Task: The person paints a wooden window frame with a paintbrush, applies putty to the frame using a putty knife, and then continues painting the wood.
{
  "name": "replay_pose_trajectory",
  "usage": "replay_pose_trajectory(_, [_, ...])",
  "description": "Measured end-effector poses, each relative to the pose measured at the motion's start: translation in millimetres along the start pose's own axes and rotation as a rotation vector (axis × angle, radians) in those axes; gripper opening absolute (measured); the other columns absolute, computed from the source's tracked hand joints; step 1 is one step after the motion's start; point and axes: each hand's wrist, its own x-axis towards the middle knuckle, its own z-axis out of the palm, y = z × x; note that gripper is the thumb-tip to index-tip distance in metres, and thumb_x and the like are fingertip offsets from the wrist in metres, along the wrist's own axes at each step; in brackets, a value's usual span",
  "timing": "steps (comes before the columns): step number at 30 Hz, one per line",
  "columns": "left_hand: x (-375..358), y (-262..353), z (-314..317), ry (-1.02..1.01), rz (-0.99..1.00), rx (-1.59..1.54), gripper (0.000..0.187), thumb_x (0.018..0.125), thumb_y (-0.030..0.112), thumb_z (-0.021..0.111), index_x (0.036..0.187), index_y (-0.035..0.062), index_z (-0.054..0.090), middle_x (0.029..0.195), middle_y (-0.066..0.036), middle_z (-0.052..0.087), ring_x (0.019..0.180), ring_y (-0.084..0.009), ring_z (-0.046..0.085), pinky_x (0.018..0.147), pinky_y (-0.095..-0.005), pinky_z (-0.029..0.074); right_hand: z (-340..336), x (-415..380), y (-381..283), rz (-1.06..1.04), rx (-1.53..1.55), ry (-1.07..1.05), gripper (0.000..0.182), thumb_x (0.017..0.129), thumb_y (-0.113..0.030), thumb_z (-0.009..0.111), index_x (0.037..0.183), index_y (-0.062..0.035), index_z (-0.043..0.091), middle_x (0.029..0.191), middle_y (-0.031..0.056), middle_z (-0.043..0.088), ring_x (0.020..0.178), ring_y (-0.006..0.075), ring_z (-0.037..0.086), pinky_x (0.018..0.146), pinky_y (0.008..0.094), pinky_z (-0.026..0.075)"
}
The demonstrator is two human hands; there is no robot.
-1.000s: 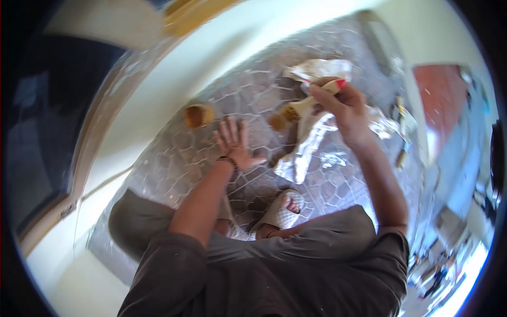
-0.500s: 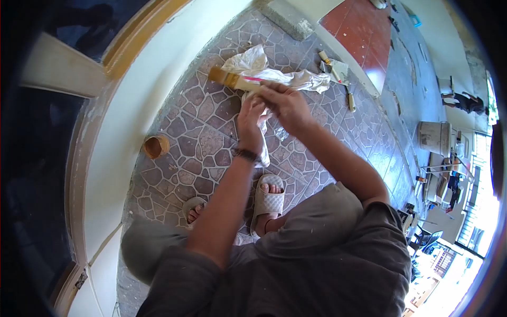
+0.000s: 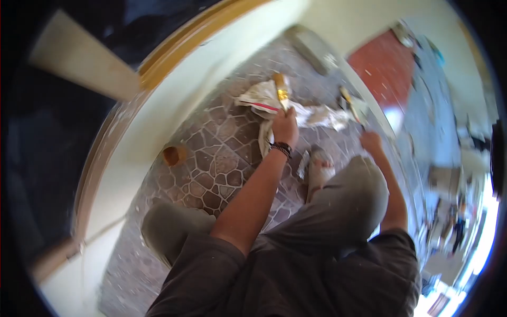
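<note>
"Where's the brush (image 3: 282, 91)?"
"In the left hand (image 3: 285, 129), fingers wrapped round its handle, flat bristles pointing away above the crumpled, pale cloth (image 3: 321, 116)."
"And the right hand (image 3: 372, 142)?"
"Curled and blurred, just beside the slim tools (image 3: 346, 96). I can't tell whether it grips one."
"What's underneath?"
"A floor (image 3: 224, 158) of irregular, stone-like shapes with pale joints. A round brown cup (image 3: 174, 155) stands near the wall (image 3: 124, 137), its inside too dark to read."
"Anything else unclear?"
"The red strip (image 3: 265, 106) by the bristles; I can't make out what it belongs to. The fist covers most of the handle."
</note>
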Motion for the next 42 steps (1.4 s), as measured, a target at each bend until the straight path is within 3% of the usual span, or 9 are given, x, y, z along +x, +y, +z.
replay_pose_trajectory(3, [9,-13,-7,0.127,0.15,0.219,0.027,0.089,0.028,0.063,0.089,0.0009,0.065,0.067,-0.011,0.062,0.065,-0.022,0.062,0.062,-0.0365,0.047,168,53,185,0.199,0.018,0.073,0.048,0.089,-0.038,0.058,0.116,0.0027,0.062,0.074,0.0194,0.066,0.071,0.0304,0.064,0.065,0.047,0.048])
replay_pose_trajectory(13, [24,9,23,0.384,0.046,0.792,0.027,0.084,0.027,0.067,0.091,0.0005,0.066,0.088,-0.021,0.068,0.087,-0.0375,0.066,0.076,-0.0459,0.052,192,118,80,-0.071,0.625,-0.187,0.047,0.09,-0.037,0.062,0.118,0.0002,0.057,0.073,0.0145,0.062,0.061,0.0227,0.056,0.054,0.038,0.043])
replay_pose_trajectory(24, [53,13,37,0.54,-0.085,0.4,0.049,0.088,0.045,0.066,0.067,0.0006,0.061,0.054,-0.007,0.057,0.055,-0.0187,0.063,0.055,-0.0347,0.049,-29,-37,174,0.273,1.029,-0.473,0.047,0.091,-0.036,0.066,0.121,-0.0028,0.051,0.071,0.0085,0.058,0.048,0.0133,0.047,0.039,0.027,0.036])
replay_pose_trajectory(27, [56,-10,49,0.711,0.075,0.044,0.049,0.096,0.043,0.055,0.079,-0.0008,0.065,0.061,-0.011,0.06,0.058,-0.022,0.059,0.058,-0.0372,0.044,-79,-39,188,-0.022,0.251,-0.197,0.053,0.09,-0.043,0.064,0.124,-0.0033,0.054,0.083,0.0148,0.065,0.06,0.0199,0.057,0.054,0.0348,0.048])
replay_pose_trajectory(29, [71,-32,67,0.709,0.08,-0.088,0.048,0.097,0.044,0.054,0.082,-0.0006,0.065,0.061,-0.011,0.06,0.059,-0.0215,0.059,0.059,-0.0369,0.044,-147,-36,138,-0.026,0.28,-0.099,0.066,0.087,-0.056,0.063,0.129,-0.0062,0.052,0.09,0.0157,0.068,0.069,0.0228,0.063,0.059,0.0392,0.051])
replay_pose_trajectory(30, [77,-36,77,0.727,0.081,-0.208,0.047,0.097,0.044,0.054,0.085,-0.0004,0.065,0.062,-0.011,0.06,0.06,-0.021,0.06,0.06,-0.0366,0.045,-148,-31,112,-0.081,0.629,0.168,0.034,0.093,-0.028,0.056,0.103,0.004,0.061,0.064,0.0061,0.053,0.058,0.0138,0.047,0.051,0.0347,0.038])
replay_pose_trajectory(32, [79,-29,91,0.69,0.04,-0.355,0.043,0.097,0.041,0.054,0.091,0.0,0.065,0.065,-0.009,0.061,0.063,-0.0189,0.059,0.061,-0.0363,0.045,-239,-35,16,-0.146,0.549,0.045,0.04,0.092,-0.024,0.059,0.121,0.0029,0.057,0.075,0.011,0.06,0.072,0.0169,0.055,0.065,0.0357,0.045])
replay_pose_trajectory(38, [44,7,117,1.021,0.203,-0.527,0.034,0.099,0.034,0.056,0.093,0.0014,0.063,0.065,0.0,0.056,0.057,-0.0087,0.053,0.054,-0.0266,0.044,-362,-37,-226,-1.091,0.329,0.412,0.035,0.083,-0.009,0.07,0.115,0.0003,0.06,0.097,0.0144,0.065,0.088,0.0205,0.063,0.075,0.0325,0.05])
replay_pose_trajectory(42, [20,60,89,0.643,0.251,-0.672,0.03,0.099,0.035,0.055,0.093,0.0053,0.058,0.061,0.003,0.05,0.05,-0.0064,0.048,0.046,-0.0239,0.04,-421,-37,-329,-1.063,0.467,-0.165,0.031,0.09,-0.012,0.067,0.116,0.0018,0.06,0.079,0.0037,0.06,0.071,0.0069,0.053,0.065,0.0236,0.046])
